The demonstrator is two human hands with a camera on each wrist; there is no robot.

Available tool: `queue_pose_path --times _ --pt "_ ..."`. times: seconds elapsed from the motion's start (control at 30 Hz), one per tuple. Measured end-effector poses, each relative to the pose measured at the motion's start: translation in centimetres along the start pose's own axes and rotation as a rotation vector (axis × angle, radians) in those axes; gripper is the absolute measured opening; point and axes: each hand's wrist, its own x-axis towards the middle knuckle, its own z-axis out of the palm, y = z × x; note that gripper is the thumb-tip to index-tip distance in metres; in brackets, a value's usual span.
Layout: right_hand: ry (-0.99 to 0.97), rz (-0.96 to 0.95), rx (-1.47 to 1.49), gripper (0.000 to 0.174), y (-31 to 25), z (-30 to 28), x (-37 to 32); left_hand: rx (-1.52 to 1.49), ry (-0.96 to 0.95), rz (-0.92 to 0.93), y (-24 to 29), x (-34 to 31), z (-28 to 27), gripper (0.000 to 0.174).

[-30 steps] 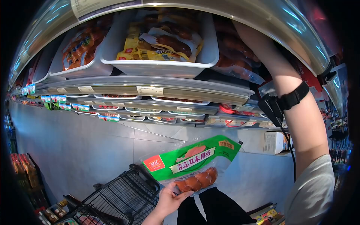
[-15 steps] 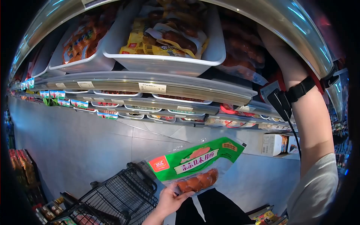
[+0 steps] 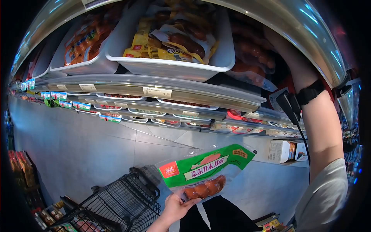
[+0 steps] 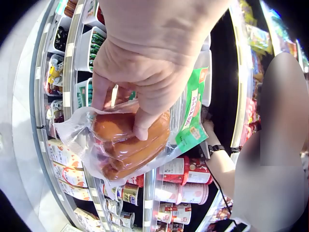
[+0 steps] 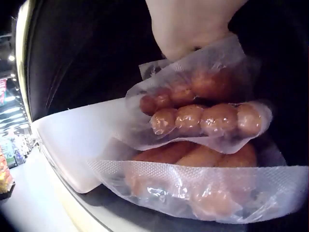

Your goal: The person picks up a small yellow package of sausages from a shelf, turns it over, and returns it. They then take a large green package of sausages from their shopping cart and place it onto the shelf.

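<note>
Green pack (image 3: 208, 170), one, pinched in left hand (image 3: 176, 210), apart from shelf edge (image 3: 216, 99) between hands. Right hand (image 5: 199, 29) at least at two clear sausage packs (image 5: 212, 121), white tray (image 5: 77, 140) leftward; fingers hidden, can't tell grip.

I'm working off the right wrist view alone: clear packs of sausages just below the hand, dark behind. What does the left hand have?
Observer: The head view shows the left hand holding a green-and-clear sausage pack by its lower left corner.
Operator: Good. I only see the outside of the white tray at the left of my picture. What's in it?
Observer: Yellow sausage packs, seen from above in the head view.
Operator: And is there a cart close by?
Observer: Yes, a black cart stands to the left of the left hand, low in the head view.
</note>
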Motion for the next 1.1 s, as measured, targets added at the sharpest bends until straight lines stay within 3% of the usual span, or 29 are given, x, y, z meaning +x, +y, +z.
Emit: queue_pose_path --times 0.03,0.3,0.37,0.57,0.63,0.7,0.97,1.03,1.1 --pt "-0.019 0.009 0.005 0.028 1.6 -0.9 -3.6 0.003 0.001 -0.016 0.3 0.0 0.1 0.043" --pt "-0.166 0.106 0.051 0.029 -0.6 -0.4 -3.4 -0.045 -0.024 -0.002 -0.3 0.4 0.7 0.043" --pt "-0.200 0.136 0.058 0.029 -2.0 -0.2 2.2 -0.028 -0.012 0.034 -0.4 0.6 0.8 0.044" --pt "-0.315 0.187 0.083 0.029 0.3 -2.3 -5.9 -0.051 -0.027 -0.007 0.5 0.5 1.3 0.044" --pt "-0.353 0.201 0.090 0.030 -0.5 -2.6 -0.3 -0.046 -0.018 0.024 0.2 0.5 1.6 0.044" --pt "-0.389 0.218 0.098 0.030 -0.8 -2.9 -1.2 -0.039 -0.012 0.054 0.3 0.5 1.7 0.044" --pt "-0.243 0.172 0.054 0.030 2.6 -3.4 -3.2 -0.083 -0.006 0.102 2.3 1.8 1.6 0.041" --pt "-0.206 0.155 0.061 0.030 3.8 -3.1 -3.5 -0.048 -0.052 0.013 4.0 2.2 1.7 0.037" --pt "-0.174 0.145 0.073 0.029 4.8 -2.4 -3.9 -0.188 -0.026 0.112 4.1 2.5 1.9 0.038"
